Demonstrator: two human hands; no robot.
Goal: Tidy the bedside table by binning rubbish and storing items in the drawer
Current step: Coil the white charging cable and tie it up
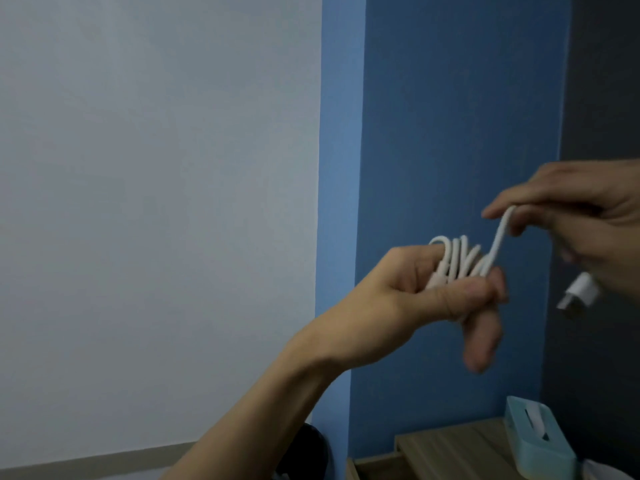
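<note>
A white charging cable (460, 259) is held up in front of the blue wall. Several loops of it sit in my left hand (426, 299), pinched between thumb and fingers. One strand runs up and to the right into my right hand (585, 220), which grips it between thumb and fingers. The cable's white USB plug (578, 294) hangs below my right hand. The wooden bedside table (450, 448) shows at the bottom right, well below both hands.
A light blue tissue box (536, 441) stands on the bedside table's right side. A dark round object (308, 452) sits low beside the table, partly behind my left forearm. A white wall fills the left, a dark panel the far right.
</note>
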